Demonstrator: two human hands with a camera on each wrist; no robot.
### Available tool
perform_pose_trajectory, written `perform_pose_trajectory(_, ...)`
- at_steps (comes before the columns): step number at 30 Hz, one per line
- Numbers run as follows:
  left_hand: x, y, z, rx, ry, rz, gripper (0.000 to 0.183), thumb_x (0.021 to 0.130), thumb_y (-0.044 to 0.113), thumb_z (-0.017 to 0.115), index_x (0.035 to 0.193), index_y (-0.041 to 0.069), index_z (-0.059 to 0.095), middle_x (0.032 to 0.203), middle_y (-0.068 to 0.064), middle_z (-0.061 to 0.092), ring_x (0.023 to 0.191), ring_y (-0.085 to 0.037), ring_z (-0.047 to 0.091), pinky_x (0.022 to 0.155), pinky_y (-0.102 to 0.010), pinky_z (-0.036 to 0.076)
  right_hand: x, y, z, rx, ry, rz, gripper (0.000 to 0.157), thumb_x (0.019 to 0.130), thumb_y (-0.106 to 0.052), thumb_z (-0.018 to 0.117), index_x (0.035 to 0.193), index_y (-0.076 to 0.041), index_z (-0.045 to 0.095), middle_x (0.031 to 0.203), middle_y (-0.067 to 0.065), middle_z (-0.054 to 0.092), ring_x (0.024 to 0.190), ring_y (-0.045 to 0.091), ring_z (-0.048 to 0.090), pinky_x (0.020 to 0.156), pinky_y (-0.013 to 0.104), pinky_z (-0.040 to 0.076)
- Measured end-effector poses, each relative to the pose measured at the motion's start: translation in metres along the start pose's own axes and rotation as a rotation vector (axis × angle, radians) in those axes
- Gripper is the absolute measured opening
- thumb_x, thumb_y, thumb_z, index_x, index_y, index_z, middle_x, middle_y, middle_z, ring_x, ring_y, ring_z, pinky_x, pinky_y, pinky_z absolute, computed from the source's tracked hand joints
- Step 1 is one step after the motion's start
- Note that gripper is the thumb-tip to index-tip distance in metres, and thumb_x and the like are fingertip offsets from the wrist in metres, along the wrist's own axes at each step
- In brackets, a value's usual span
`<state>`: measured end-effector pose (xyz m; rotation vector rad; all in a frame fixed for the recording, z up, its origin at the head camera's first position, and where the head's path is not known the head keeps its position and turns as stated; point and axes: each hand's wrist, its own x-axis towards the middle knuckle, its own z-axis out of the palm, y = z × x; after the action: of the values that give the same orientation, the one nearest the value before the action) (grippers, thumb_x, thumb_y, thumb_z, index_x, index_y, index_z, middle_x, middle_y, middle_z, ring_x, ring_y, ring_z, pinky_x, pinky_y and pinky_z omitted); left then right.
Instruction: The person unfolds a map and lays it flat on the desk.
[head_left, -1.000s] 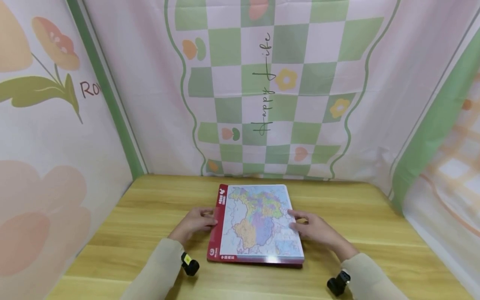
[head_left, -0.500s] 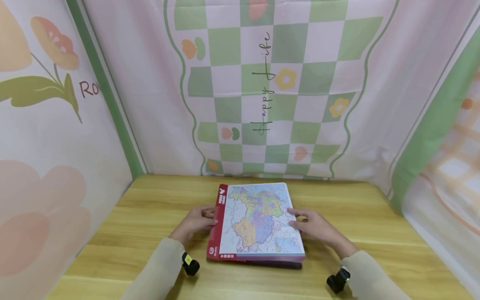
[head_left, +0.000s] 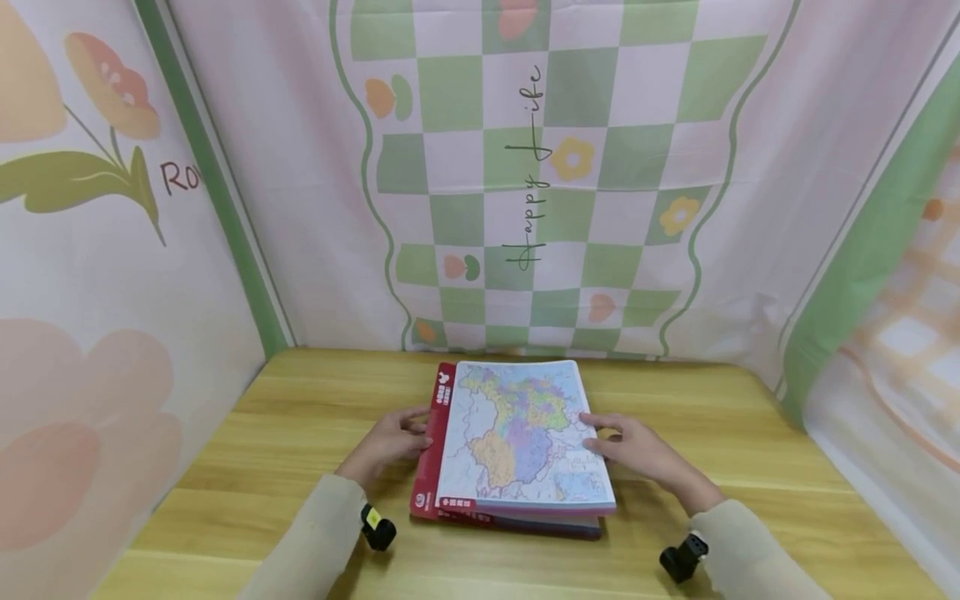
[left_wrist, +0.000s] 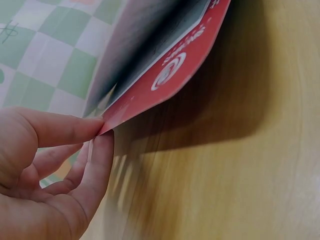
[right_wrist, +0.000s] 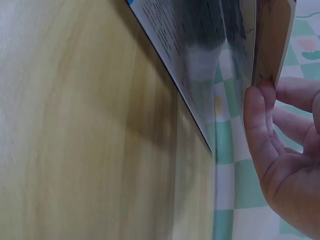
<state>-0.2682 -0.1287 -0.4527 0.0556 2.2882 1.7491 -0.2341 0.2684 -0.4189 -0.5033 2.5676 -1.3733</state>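
Green-and-white checked cloth (head_left: 577, 217) hangs behind a wood-grained table (head_left: 765, 475), and patterned panels close in both sides. From the head view, a map board (head_left: 502, 450) with a red border (head_left: 427, 475) along its left side sits at the middle of the table, between the two hands. Its near edge stands proud of a lower board (head_left: 551, 526), which shows beneath it. The left hand (head_left: 385, 446) grips the red border, while the right hand (head_left: 637, 452) holds the opposite edge. The step in hand looks like a two-handed lift or adjustment; matching the height on both sides should keep the map board level and its layers together.

By the left wrist view, thumb and fingers pinch the red border near its tip, beside a dark gap between layers. That is a narrow hold, so a steady, light pinch seems wiser than a squeeze that might bend the border.

Up close in the right wrist view, the fingers clasp the raised layers at their edge, and a printed panel (right_wrist: 175, 55) slants apart from them, outside the grip. Checking which layers are caught before any further lift would be prudent, since a loose one could sag.
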Motion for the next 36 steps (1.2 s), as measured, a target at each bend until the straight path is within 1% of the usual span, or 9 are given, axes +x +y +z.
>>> perform_pose_trajectory(6, -0.001, -0.001, -0.001, -0.006, -0.002, 0.022, 0.062, 0.085, -0.007, 0.069, 0.144, -0.001, 0.049, 0.115, -0.020, 0.064, 0.091, -0.027, 0.068, 0.078, -0.039, 0.060, -0.001, -0.001, -0.005, 0.007, -0.007, 0.011, 0.055, 0.101, -0.025, 0.062, 0.146, 0.003, 0.046, 0.147, 0.029, 0.041, 0.107, 0.028, 0.064, 0.082, 0.042, 0.057)
perform_pose_trajectory(9, -0.001, -0.002, -0.003, 0.006, 0.005, 0.018, 0.062, 0.086, -0.006, 0.069, 0.144, 0.000, 0.050, 0.115, -0.019, 0.064, 0.093, -0.027, 0.067, 0.079, -0.038, 0.060, -0.002, -0.001, -0.007, 0.009, -0.010, 0.020, 0.056, 0.101, -0.026, 0.062, 0.146, 0.003, 0.046, 0.148, 0.029, 0.040, 0.107, 0.029, 0.064, 0.083, 0.043, 0.057)
perform_pose_trajectory(14, -0.002, -0.004, -0.008, 0.040, 0.027, 0.006, 0.061, 0.086, -0.003, 0.070, 0.144, 0.006, 0.052, 0.118, -0.017, 0.062, 0.098, -0.028, 0.064, 0.081, -0.038, 0.059, -0.003, -0.001, -0.011, 0.009, -0.012, 0.014, 0.056, 0.101, -0.027, 0.062, 0.147, 0.002, 0.046, 0.149, 0.029, 0.040, 0.108, 0.029, 0.065, 0.083, 0.043, 0.057)
perform_pose_trajectory(19, -0.005, -0.004, -0.013, 0.035, 0.035, 0.014, 0.063, 0.085, -0.004, 0.070, 0.145, 0.006, 0.053, 0.117, -0.018, 0.062, 0.097, -0.028, 0.065, 0.081, -0.039, 0.059, -0.004, -0.001, -0.015, 0.020, -0.013, 0.011, 0.056, 0.101, -0.026, 0.062, 0.147, 0.002, 0.046, 0.151, 0.028, 0.038, 0.105, 0.026, 0.065, 0.082, 0.043, 0.058)
perform_pose_trajectory(23, -0.006, -0.005, -0.016, 0.030, 0.048, 0.006, 0.064, 0.084, -0.005, 0.070, 0.144, 0.005, 0.053, 0.118, -0.018, 0.061, 0.095, -0.028, 0.065, 0.080, -0.039, 0.059, -0.003, 0.000, -0.017, 0.030, -0.011, 0.008, 0.056, 0.101, -0.025, 0.063, 0.147, 0.003, 0.046, 0.151, 0.028, 0.038, 0.103, 0.025, 0.066, 0.081, 0.042, 0.058)
perform_pose_trajectory(30, -0.005, -0.006, -0.021, 0.027, 0.060, -0.012, 0.063, 0.084, -0.005, 0.070, 0.144, 0.006, 0.054, 0.118, -0.018, 0.060, 0.096, -0.028, 0.064, 0.079, -0.038, 0.059, -0.005, -0.001, -0.018, 0.031, -0.010, -0.004, 0.056, 0.101, -0.025, 0.062, 0.147, 0.003, 0.046, 0.153, 0.029, 0.036, 0.107, 0.027, 0.065, 0.082, 0.039, 0.058)
perform_pose_trajectory(33, -0.006, -0.005, -0.023, 0.027, 0.067, -0.019, 0.063, 0.084, -0.006, 0.069, 0.143, 0.006, 0.054, 0.118, -0.018, 0.060, 0.096, -0.029, 0.064, 0.079, -0.037, 0.059, -0.006, 0.000, -0.020, 0.031, -0.006, -0.002, 0.056, 0.101, -0.025, 0.062, 0.147, 0.002, 0.046, 0.152, 0.029, 0.037, 0.107, 0.027, 0.065, 0.081, 0.036, 0.058)
perform_pose_trajectory(36, -0.007, -0.004, -0.025, 0.024, 0.068, -0.033, 0.063, 0.084, -0.006, 0.068, 0.144, 0.006, 0.053, 0.119, -0.019, 0.059, 0.096, -0.029, 0.064, 0.079, -0.036, 0.059, -0.007, 0.000, -0.021, 0.034, -0.005, -0.001, 0.056, 0.101, -0.025, 0.063, 0.147, 0.001, 0.046, 0.149, 0.029, 0.040, 0.106, 0.026, 0.065, 0.080, 0.035, 0.058)
